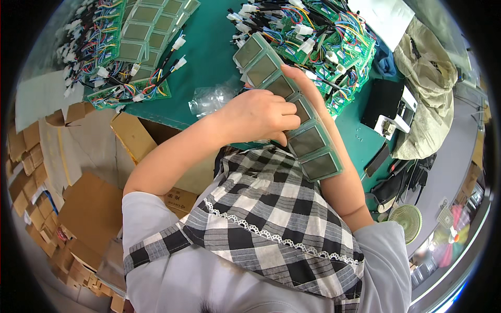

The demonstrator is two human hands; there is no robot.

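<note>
A long strip-shaped circuit board panel with a row of grey display windows in a pale green frame lies slanted in front of my body. My right hand is wrapped round it from behind, a finger along its right edge and the forearm under its near end. My left hand rests over the panel's middle with its fingers curled in a pinch. Whatever may be between those fingers is hidden. Beyond the panel lies a heap of green circuit boards with coloured wires and white connectors.
A crumpled clear plastic bag lies on the green tabletop. Far left are similar display panels and more wired boards. To the right stand a black-and-white device and a cloth sack. Cardboard boxes are at lower left.
</note>
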